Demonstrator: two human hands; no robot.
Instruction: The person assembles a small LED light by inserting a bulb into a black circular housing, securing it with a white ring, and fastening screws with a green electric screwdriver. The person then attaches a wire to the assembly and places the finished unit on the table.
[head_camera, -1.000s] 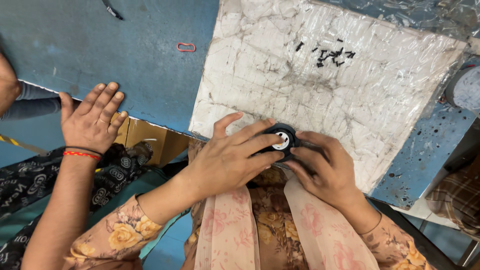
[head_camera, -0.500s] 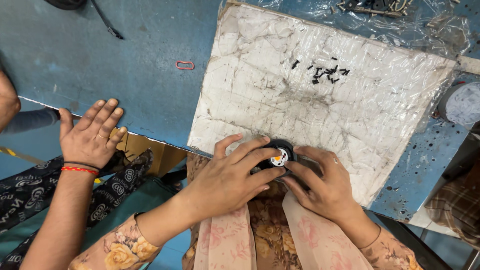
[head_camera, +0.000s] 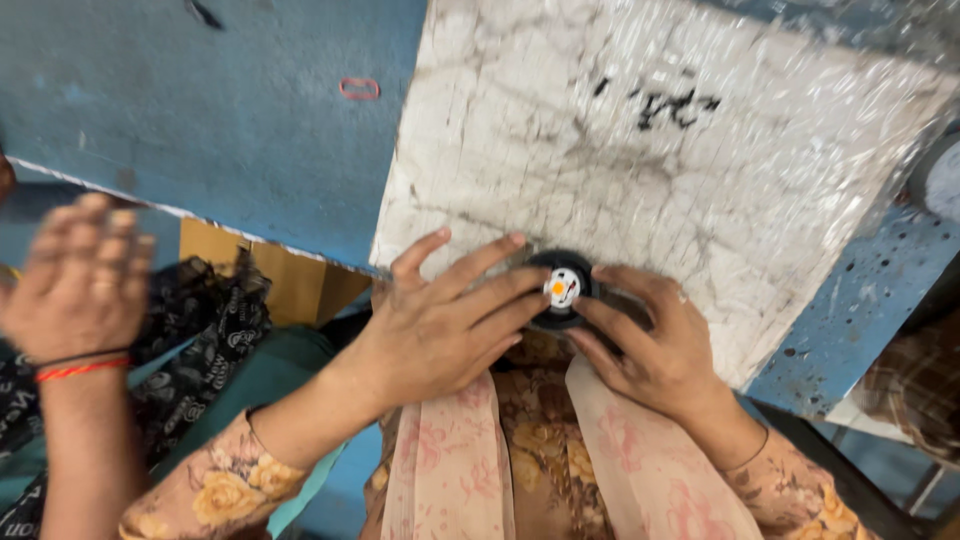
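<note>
Two hands closed around a small black round part (head_camera: 562, 290) with a white and orange centre, at the near edge of a cracked white board (head_camera: 640, 150) wrapped in clear plastic film. The left hand (head_camera: 440, 325) lay across the part's left side, fingers spread and pointing right, their tips touching its rim. The right hand (head_camera: 650, 345) pinched the part from the right and from below, thumb and forefinger pressed against its black rim. The part sat between the two sets of fingertips, its pale centre facing up and uncovered. The board rested on a blue table (head_camera: 220, 130), where a small red rubber band (head_camera: 359, 88) lay well apart, far and to the left. At the near left, another person's hand (head_camera: 80, 280), blurred, with red and black threads at the wrist, hovered open by the table's edge.
</note>
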